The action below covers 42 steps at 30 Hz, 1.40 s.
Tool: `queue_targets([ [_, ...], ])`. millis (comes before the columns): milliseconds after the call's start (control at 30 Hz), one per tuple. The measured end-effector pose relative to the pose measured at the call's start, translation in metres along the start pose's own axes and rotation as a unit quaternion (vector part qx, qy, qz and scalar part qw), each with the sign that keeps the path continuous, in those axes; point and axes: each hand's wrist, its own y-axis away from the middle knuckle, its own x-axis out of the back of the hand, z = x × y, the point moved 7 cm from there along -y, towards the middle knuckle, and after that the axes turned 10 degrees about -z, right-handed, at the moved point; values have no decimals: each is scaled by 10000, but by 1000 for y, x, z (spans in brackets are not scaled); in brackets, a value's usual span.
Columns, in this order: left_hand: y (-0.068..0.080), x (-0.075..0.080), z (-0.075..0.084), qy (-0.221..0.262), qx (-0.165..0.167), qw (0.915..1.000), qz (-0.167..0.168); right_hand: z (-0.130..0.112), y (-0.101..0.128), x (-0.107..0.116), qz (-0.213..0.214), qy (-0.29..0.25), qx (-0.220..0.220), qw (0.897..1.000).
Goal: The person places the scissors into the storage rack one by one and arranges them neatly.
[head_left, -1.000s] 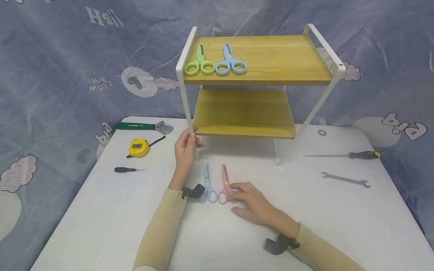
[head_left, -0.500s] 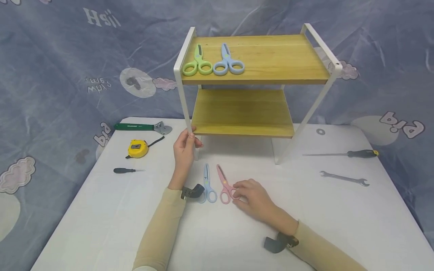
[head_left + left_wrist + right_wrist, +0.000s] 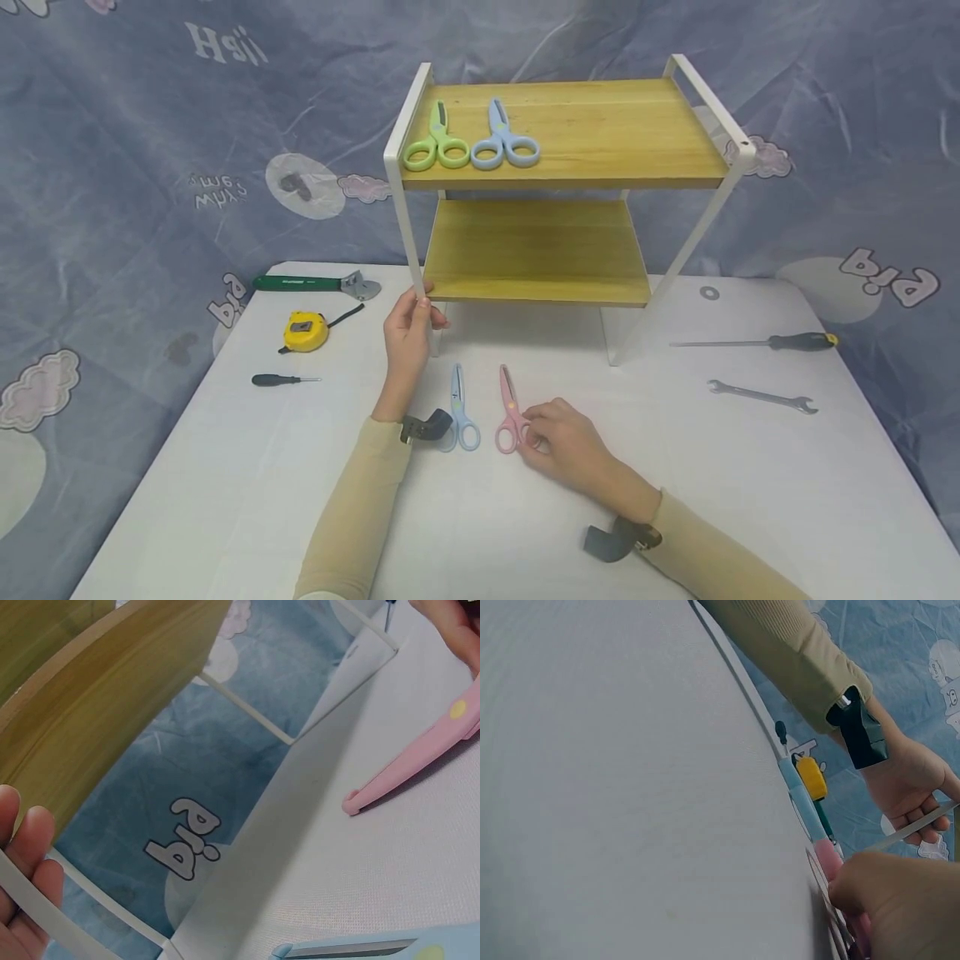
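My left hand (image 3: 408,333) grips the white front-left leg of a two-tier wooden shelf (image 3: 600,125); in the left wrist view its curled fingers (image 3: 34,832) are behind the white bar. On the table, my right hand (image 3: 566,446) pinches the right handle loop of the pink scissors (image 3: 512,408), whose blades point toward the shelf. To their left lie light blue scissors (image 3: 459,408), one loop partly hidden by the left wrist camera. Green scissors (image 3: 438,142) and a second blue pair (image 3: 501,140) rest side by side on the top board's left part.
At the left lie a green-handled adjustable wrench (image 3: 315,284), a yellow tape measure (image 3: 305,332) and a small screwdriver (image 3: 281,380). At the right are a washer (image 3: 708,293), a long screwdriver (image 3: 795,342) and an open-ended wrench (image 3: 761,395). A patterned cloth (image 3: 135,167) hangs behind the white table.
Under my right hand the pink scissors turned, tips swinging left and then back right, ending slightly further right than before. My left hand stayed on the shelf leg.
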Motion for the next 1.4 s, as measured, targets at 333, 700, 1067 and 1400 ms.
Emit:
queue_targets([
  [333, 0, -2, -3, 63, 53, 10000, -38, 11, 3, -5, -15, -783, -651, 9948],
  [700, 1, -1, -2, 33, 54, 10000, -40, 13, 1, -7, -589, -1172, -1236, 9836],
  [1067, 0, -1, -1, -97, 65, 9999, -49, 12, -1, -11, -860, -1144, -1096, 9836],
  [1400, 0, -1, 0, -30, -76, 10000, -49, 0, 1, -6, -640, -1088, -14, 9920],
])
